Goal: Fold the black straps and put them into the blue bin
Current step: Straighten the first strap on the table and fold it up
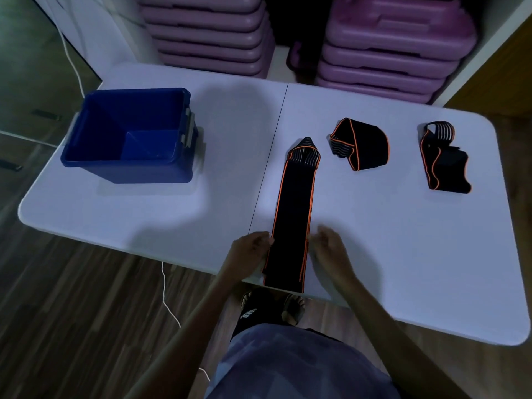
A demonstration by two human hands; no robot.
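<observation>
A long black strap with orange edging [292, 208] lies stretched flat on the white table [144, 208], running from the near edge away from me, its near end hanging slightly over the edge. My left hand [249, 251] touches its left edge and my right hand [328, 249] is at its right edge, fingers curled at the strap's sides. Two more black straps lie bunched further back: one [359, 144] in the middle right, another [443, 159] at the far right. The blue bin [100, 156] stands on the table's left side, and I see nothing inside it.
Stacks of purple plastic cases [388, 47] stand behind the table. A white cord [168, 300] hangs off the table's near edge to the wooden floor. My feet in sandals [273, 306] show under the table edge.
</observation>
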